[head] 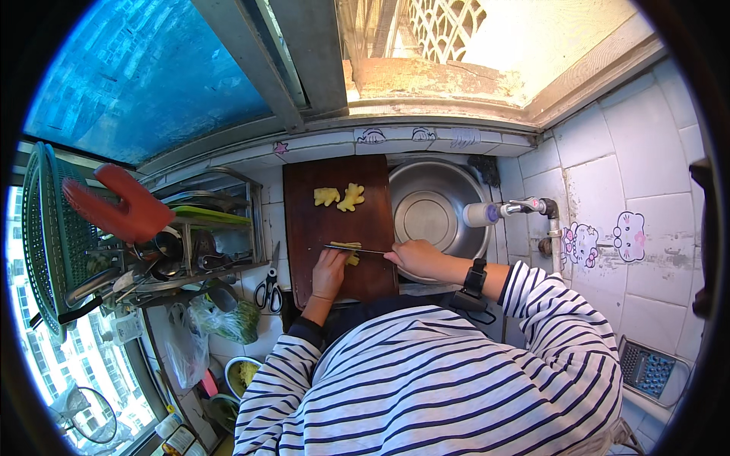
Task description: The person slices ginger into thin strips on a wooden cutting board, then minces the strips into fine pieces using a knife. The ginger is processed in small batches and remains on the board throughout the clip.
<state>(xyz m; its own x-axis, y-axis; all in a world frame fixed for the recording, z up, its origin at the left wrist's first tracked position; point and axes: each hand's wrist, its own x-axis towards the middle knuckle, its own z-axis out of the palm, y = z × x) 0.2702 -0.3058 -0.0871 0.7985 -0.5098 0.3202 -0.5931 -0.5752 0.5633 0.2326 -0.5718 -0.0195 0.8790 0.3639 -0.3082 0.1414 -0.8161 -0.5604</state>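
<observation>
A dark brown wooden cutting board [336, 228] lies before me. My right hand [419, 258] grips the handle of a kitchen knife [359, 249], whose thin blade points left across the board. Under and beside the blade are pale yellow pieces of peeled ginger [352, 260]. My left hand [329, 272] presses on this ginger with its fingertips close to the blade; the hand hides part of it. Farther up the board sit two more peeled ginger pieces, a squarish one [326, 196] and a knobbly one [351, 197].
A steel basin [436, 194] stands right of the board, beneath a faucet [522, 206]. Black-handled scissors [268, 292] lie to the left. Beyond them are a dish rack [222, 222], a red silicone mitt [122, 205], bagged green vegetables [231, 319] and a bowl [242, 373] of yellowish shreds.
</observation>
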